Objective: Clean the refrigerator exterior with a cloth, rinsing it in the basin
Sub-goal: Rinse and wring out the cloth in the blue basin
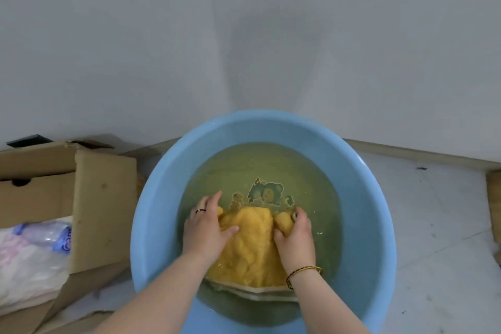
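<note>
1. We look down into a round blue basin [151, 198] that stands on a pale floor [433, 225] close to a grey-white wall [244, 35].
2. The basin holds cloudy, greenish water, and a cartoon print [267, 192] shows through it on the bottom.
3. The yellow cloth [249, 249] lies in the water in the near half of the basin, bunched up, with a pale hem along its near edge.
4. Our left hand [207, 228] rests on the cloth's left side. Its fingers are fairly straight and point away from us, and the thumb is spread across the fabric. A ring [200, 210] sits on one finger.
5. Our right hand [295, 238] grips the cloth's right side, with the fingers curled round a fold of fabric. A gold bracelet [303, 272] circles that wrist.
6. The two hands are apart, with the raised middle of the cloth between them.
7. To the left of the basin stands an open cardboard box [103, 198]. A clear plastic bottle [43, 236] lies in it on a white bag [24, 268].
</note>
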`<action>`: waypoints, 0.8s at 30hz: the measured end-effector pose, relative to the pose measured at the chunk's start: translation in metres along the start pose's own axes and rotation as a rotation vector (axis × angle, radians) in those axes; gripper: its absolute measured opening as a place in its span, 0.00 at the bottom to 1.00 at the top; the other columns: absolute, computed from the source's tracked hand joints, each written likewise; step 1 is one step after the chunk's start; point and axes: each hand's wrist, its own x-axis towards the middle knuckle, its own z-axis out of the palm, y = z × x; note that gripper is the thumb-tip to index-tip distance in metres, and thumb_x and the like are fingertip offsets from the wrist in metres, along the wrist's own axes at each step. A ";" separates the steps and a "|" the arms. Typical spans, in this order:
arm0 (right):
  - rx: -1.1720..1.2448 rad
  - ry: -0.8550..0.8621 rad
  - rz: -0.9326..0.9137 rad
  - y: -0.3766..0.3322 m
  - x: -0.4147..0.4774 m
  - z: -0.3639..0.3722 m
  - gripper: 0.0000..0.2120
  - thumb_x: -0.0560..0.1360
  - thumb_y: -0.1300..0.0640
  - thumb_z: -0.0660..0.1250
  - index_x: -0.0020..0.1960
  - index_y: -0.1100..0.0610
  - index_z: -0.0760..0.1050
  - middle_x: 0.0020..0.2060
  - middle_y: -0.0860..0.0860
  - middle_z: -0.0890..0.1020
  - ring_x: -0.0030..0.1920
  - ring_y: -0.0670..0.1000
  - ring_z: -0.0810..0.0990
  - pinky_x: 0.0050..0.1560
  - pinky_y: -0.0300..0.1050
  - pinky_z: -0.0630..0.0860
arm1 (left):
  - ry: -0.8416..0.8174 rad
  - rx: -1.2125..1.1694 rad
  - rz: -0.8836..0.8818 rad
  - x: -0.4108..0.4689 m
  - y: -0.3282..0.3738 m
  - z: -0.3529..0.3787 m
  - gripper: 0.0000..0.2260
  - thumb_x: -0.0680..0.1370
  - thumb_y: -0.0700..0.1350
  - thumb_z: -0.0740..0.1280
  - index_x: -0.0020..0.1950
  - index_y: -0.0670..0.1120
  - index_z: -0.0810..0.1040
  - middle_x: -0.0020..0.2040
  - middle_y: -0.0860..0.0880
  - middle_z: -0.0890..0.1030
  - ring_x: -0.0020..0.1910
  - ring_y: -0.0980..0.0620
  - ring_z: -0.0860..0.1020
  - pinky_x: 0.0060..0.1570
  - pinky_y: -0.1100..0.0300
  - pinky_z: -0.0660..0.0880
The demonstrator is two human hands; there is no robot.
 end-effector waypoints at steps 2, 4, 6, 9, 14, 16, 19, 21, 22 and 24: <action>-0.062 0.008 0.035 0.000 0.002 0.004 0.26 0.76 0.59 0.63 0.71 0.57 0.56 0.65 0.54 0.70 0.60 0.55 0.74 0.54 0.44 0.72 | -0.035 0.049 -0.027 0.009 -0.004 0.005 0.35 0.74 0.54 0.66 0.74 0.48 0.51 0.73 0.47 0.59 0.70 0.47 0.62 0.67 0.55 0.63; -0.191 0.015 0.096 0.002 0.005 0.005 0.23 0.77 0.56 0.62 0.68 0.58 0.58 0.60 0.54 0.74 0.54 0.55 0.77 0.48 0.45 0.74 | -0.068 0.062 -0.096 0.016 -0.007 0.005 0.34 0.74 0.53 0.66 0.74 0.45 0.52 0.71 0.45 0.64 0.67 0.47 0.67 0.61 0.54 0.68; -0.255 0.021 0.156 0.000 0.007 0.002 0.17 0.77 0.55 0.61 0.63 0.58 0.62 0.55 0.54 0.77 0.52 0.55 0.78 0.45 0.45 0.75 | -0.108 0.000 -0.202 0.022 -0.007 0.003 0.33 0.74 0.51 0.67 0.73 0.43 0.55 0.68 0.44 0.69 0.64 0.45 0.70 0.58 0.55 0.70; 0.016 -0.003 0.283 -0.009 0.010 -0.006 0.16 0.77 0.56 0.60 0.64 0.60 0.66 0.54 0.57 0.78 0.54 0.58 0.76 0.54 0.49 0.74 | -0.173 -0.424 -0.411 0.034 -0.013 -0.001 0.25 0.73 0.47 0.70 0.66 0.38 0.68 0.62 0.41 0.75 0.60 0.41 0.73 0.59 0.54 0.70; 0.542 -0.080 0.271 -0.030 -0.013 -0.013 0.05 0.76 0.55 0.65 0.50 0.53 0.72 0.52 0.55 0.79 0.52 0.55 0.76 0.57 0.49 0.74 | -0.235 -0.919 -0.535 0.022 0.003 -0.017 0.25 0.75 0.56 0.64 0.65 0.41 0.71 0.63 0.42 0.75 0.62 0.41 0.72 0.64 0.47 0.67; 0.611 -0.048 0.170 -0.040 -0.032 0.000 0.05 0.75 0.57 0.66 0.40 0.53 0.72 0.38 0.50 0.78 0.40 0.47 0.76 0.44 0.36 0.75 | -0.217 -0.917 -0.499 0.011 0.016 -0.019 0.25 0.76 0.58 0.61 0.65 0.41 0.71 0.62 0.42 0.75 0.61 0.41 0.72 0.61 0.50 0.69; 0.601 0.042 0.080 -0.060 -0.051 0.022 0.11 0.75 0.56 0.66 0.35 0.54 0.69 0.29 0.45 0.73 0.29 0.41 0.69 0.33 0.32 0.67 | -0.250 -0.949 -0.442 -0.013 0.041 -0.023 0.20 0.77 0.57 0.59 0.48 0.40 0.78 0.48 0.41 0.80 0.47 0.44 0.77 0.50 0.53 0.73; 0.570 0.118 0.098 -0.068 -0.048 0.028 0.12 0.77 0.52 0.62 0.36 0.55 0.69 0.29 0.45 0.74 0.32 0.43 0.71 0.37 0.38 0.68 | -0.261 -0.982 -0.405 -0.026 0.052 -0.024 0.19 0.78 0.55 0.59 0.38 0.42 0.78 0.38 0.45 0.80 0.39 0.49 0.78 0.41 0.57 0.75; 0.578 0.142 0.118 -0.069 -0.043 0.028 0.12 0.78 0.51 0.59 0.38 0.55 0.70 0.31 0.46 0.75 0.35 0.47 0.73 0.38 0.39 0.68 | -0.249 -1.000 -0.389 -0.030 0.055 -0.025 0.18 0.78 0.54 0.59 0.37 0.44 0.77 0.37 0.47 0.80 0.38 0.51 0.78 0.38 0.60 0.75; 0.608 0.155 0.129 -0.070 -0.036 0.027 0.12 0.80 0.52 0.55 0.42 0.56 0.72 0.34 0.47 0.75 0.40 0.51 0.73 0.40 0.37 0.68 | -0.232 -1.002 -0.363 -0.030 0.058 -0.024 0.17 0.78 0.53 0.59 0.38 0.44 0.78 0.39 0.47 0.81 0.40 0.51 0.78 0.40 0.60 0.75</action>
